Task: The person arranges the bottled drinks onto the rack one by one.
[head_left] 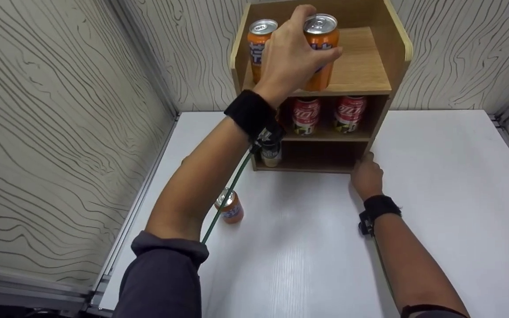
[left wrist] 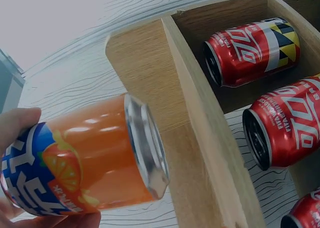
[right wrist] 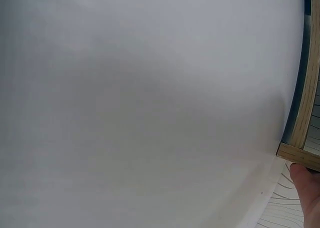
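My left hand (head_left: 287, 53) grips an orange soda can (left wrist: 100, 153), thumb and fingers spread round its sides. That can is upright in front of the top level of a small wooden shelf (head_left: 396, 48), overlapping its front edge in the head view. Just left of it, a second orange can (head_left: 256, 51) stands on the top level, partly behind my hand. Low on the shelf's right side, my right hand (head_left: 367, 176) holds the bottom corner; in the right wrist view its thumb (right wrist: 306, 190) lies against the wooden side.
Red soda cans (head_left: 306, 115) stand on the middle level. A pale-and-dark can (head_left: 271, 157) sits at the bottom level's left. Another orange can (head_left: 233, 211) stands on the white table (head_left: 290, 247), near my left forearm. Patterned walls (head_left: 60, 132) enclose the table.
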Motion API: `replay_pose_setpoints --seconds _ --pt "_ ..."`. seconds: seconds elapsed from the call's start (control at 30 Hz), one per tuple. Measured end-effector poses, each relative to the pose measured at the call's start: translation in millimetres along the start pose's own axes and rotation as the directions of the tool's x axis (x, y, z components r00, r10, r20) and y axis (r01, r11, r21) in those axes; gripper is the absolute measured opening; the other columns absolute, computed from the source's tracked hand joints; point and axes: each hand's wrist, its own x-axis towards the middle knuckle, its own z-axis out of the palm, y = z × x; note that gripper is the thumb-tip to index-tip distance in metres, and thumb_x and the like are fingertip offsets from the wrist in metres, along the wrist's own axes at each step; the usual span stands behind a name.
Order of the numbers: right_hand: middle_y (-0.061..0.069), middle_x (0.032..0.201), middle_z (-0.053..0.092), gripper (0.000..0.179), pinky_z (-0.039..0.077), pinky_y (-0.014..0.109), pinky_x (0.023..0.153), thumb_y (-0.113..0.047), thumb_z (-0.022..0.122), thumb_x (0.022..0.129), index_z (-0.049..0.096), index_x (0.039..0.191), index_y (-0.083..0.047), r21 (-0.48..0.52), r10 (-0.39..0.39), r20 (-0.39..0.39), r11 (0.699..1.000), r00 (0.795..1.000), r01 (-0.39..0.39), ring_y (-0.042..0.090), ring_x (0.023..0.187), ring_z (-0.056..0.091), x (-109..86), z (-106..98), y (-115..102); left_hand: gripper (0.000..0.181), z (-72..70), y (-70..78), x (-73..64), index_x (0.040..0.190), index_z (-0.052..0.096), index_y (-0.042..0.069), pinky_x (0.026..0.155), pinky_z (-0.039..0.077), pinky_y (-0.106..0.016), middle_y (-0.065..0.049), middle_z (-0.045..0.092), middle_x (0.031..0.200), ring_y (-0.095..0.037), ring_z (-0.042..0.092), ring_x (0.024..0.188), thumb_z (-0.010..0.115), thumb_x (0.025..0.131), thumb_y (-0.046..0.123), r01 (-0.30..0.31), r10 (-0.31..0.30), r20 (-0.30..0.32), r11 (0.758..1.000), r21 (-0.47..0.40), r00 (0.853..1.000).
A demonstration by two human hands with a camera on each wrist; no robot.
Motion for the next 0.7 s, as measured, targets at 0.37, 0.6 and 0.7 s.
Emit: replay_pose_setpoints --seconds 0.37,0.6,0.7 --pt "0.036 0.090 0.060 0.027 0.048 0.061 0.066 -0.011 0.041 0.101 0.045 0.113 0.013 0.008 0.050 0.009 0.999 0.999 -0.050 0.055 0.081 0.060 -7.2 -7.4 -2.4 0.074 17.3 -2.2 14.9 0.141 0.042 0.013 0.081 0.049 -0.017 0.000 0.060 0.126 -0.009 0.060 0.102 0.077 0.083 0.043 0.035 -0.034 -0.012 0.998 0.052 0.999" --pt "0.038 0.092 0.060 0.032 0.051 0.059 0.067 -0.011 0.038 0.102 0.043 0.119 0.015 -0.023 0.037 0.028 0.999 0.999 -0.036 0.053 0.083 0.061 -6.6 -9.7 0.7 0.074 23.3 3.6 22.5 0.142 0.042 0.014 0.084 0.048 -0.018 -0.002 0.059 0.126 -0.010 0.060 0.105 0.075 0.084 0.045 0.054 -0.050 -0.055 0.996 0.076 0.997" --pt "0.037 0.089 0.060 0.033 0.051 0.059 0.066 -0.012 0.039 0.102 0.042 0.120 0.016 -0.038 0.019 0.025 0.999 1.000 -0.018 0.053 0.081 0.061 -8.3 -8.4 -1.0 0.074 26.0 4.5 24.1 0.143 0.041 0.015 0.085 0.048 -0.018 -0.001 0.058 0.127 -0.010 0.060 0.106 0.074 0.084 0.046 0.068 -0.064 -0.052 0.994 0.087 0.997"
